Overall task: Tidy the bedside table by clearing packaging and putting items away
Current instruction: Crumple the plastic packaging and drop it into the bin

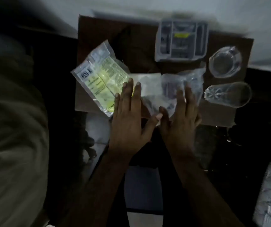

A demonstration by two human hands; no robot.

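Both forearms reach fwd from bottom of frame, bare, converging toward centre. Left hand (128,118) palm down, fingers straight and spread slightly, thumb angled inward. Right hand (180,122) also palm down, fingers extended, thumb pointing toward left thumb; thumbs nearly touching.

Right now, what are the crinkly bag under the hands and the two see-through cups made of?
The crinkly bag looks like thin clear plastic film: it wrinkles and shines. The lying tumbler seems to be glass, judging by the cut star pattern on its base, though clear plastic is possible. The upright tumbler looks alike.
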